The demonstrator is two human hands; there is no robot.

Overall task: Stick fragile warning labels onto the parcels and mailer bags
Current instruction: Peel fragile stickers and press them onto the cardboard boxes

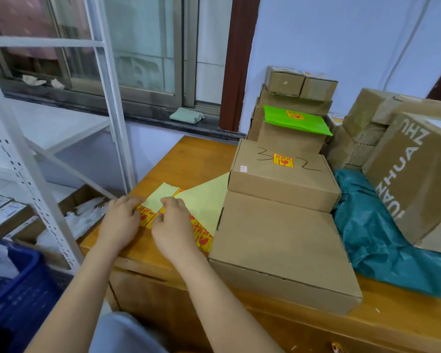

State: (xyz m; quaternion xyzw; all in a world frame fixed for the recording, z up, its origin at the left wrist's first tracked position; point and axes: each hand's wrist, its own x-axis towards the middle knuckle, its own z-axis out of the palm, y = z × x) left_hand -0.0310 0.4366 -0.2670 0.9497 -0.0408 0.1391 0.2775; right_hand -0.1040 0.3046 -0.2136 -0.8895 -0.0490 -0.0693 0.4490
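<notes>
Both hands are seen at the left front part of the wooden table (189,159), over the label sheets (201,233).

Left hand (119,221): laid palm down on the left sheet near the table's left edge. Fingers are extended forward and lie fairly flat, close together, pressing the sheet; nothing is curled round.

Right hand (175,222): just beside the left, over the middle of the sheets. Fingers are bent down and narrowed toward the thumb at a red-and-yellow label; the fingertips are hidden by the hand's back, so whether a label is actually pinched cannot be told.

Label sheets: pale yellow backing (204,200), mostly stripped, with red-and-yellow fragile labels left along the near edge. The right sheet runs under or against the left side of the near box; which cannot be told.

Near box (280,245): plain brown, at the table's front edge, no label visible on its lid.

Second box (283,174): directly behind, touching the near box, marked by hand "3 2", one fragile label (283,161) stuck on its lid.

Green mailer (295,121): lying on a box stack (290,138) toward the back edge, one label on it.

Teal bag (382,233): crumpled on the table to the right of the boxes, partly under a tilted printed carton (413,174).

A white metal rack (36,179) stands left of the table; a blue crate (13,289) sits on the floor by it.
</notes>
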